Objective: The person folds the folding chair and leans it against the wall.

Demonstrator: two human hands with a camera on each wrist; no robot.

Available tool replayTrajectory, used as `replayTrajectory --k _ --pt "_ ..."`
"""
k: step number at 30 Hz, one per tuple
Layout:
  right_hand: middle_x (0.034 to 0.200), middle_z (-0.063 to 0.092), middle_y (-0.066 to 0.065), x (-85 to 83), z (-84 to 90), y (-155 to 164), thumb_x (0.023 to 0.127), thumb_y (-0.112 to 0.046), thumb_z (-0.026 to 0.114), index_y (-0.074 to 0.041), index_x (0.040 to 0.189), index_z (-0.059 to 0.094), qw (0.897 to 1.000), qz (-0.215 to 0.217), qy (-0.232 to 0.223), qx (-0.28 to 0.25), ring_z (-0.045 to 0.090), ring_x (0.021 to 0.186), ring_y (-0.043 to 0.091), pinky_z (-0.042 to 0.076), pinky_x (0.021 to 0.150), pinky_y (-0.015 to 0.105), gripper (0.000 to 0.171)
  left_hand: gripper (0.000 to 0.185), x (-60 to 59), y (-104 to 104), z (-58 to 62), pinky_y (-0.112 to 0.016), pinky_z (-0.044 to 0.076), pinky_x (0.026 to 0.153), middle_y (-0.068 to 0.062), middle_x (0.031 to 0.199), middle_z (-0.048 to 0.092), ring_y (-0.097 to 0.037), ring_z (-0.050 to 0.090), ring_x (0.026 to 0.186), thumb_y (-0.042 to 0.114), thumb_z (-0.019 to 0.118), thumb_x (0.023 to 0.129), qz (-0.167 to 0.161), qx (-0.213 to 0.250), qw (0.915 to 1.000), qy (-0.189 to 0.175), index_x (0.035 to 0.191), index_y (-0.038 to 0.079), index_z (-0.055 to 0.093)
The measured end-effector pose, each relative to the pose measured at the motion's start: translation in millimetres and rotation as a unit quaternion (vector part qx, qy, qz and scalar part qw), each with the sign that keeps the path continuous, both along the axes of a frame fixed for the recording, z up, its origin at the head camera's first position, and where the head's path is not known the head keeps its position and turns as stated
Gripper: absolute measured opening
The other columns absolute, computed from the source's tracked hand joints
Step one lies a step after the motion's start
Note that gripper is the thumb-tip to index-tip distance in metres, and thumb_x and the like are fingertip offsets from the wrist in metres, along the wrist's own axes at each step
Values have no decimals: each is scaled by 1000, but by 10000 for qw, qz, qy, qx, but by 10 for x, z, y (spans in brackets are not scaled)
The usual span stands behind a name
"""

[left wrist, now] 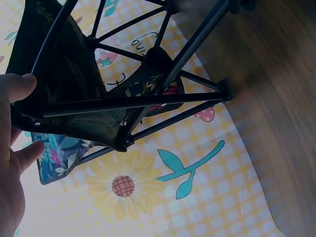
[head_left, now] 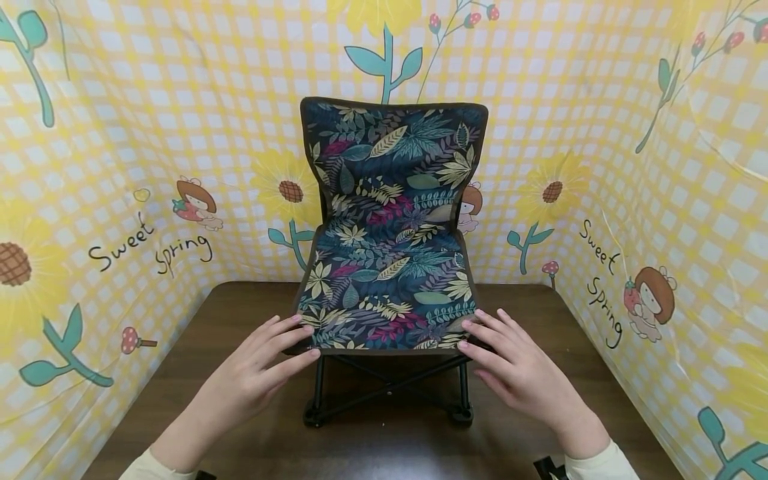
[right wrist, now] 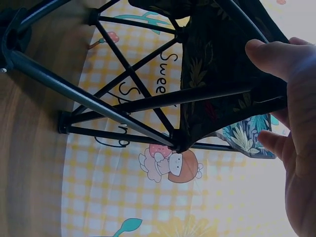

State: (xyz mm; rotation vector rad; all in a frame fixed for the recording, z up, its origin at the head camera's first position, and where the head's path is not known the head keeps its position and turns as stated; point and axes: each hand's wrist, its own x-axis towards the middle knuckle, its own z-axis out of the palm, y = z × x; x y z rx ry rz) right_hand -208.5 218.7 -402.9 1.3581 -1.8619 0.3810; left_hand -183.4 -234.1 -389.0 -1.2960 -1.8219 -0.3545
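A small folding chair [head_left: 387,267] with leaf-print fabric stood upright on the wooden table [head_left: 180,373], against the yellow backdrop [head_left: 120,167]. The left hand [head_left: 258,363] and right hand [head_left: 516,363] rested on the seat's front corners, fingers straight and slightly spread, gripping nothing.

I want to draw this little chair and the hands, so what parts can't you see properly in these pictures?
- Head view: the folding chair's back legs, hidden behind its leafy seat.
- Head view: both thumbs, tucked out of sight under the left hand and right hand.
- Left wrist view: the seat top, seen only from beneath; the hand is cut off by the edge.
- Right wrist view: the black frame and wooden table look dark and blurry.
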Motion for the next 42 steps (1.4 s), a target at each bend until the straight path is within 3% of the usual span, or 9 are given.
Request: replayTrajectory --k 14,42 --pt "135 65 21 26 35 -62 112 -18 44 -6 130 69 9997 -57 200 -96 62 122 46 36 119 55 34 36 12 2 7 -42 35 122 -23 129 67 -46 61 118 11 39 112 61 -54 9998 162 126 7 72" --pt "131 67 19 33 23 -81 112 -11 38 -7 130 70 9997 -36 222 -90 64 119 42 42 116 49 37 36 -69 44 5 -47 34 122 -19 128 69 -44 64 114 9 40 111 32 -137 9997 223 125 8 73"
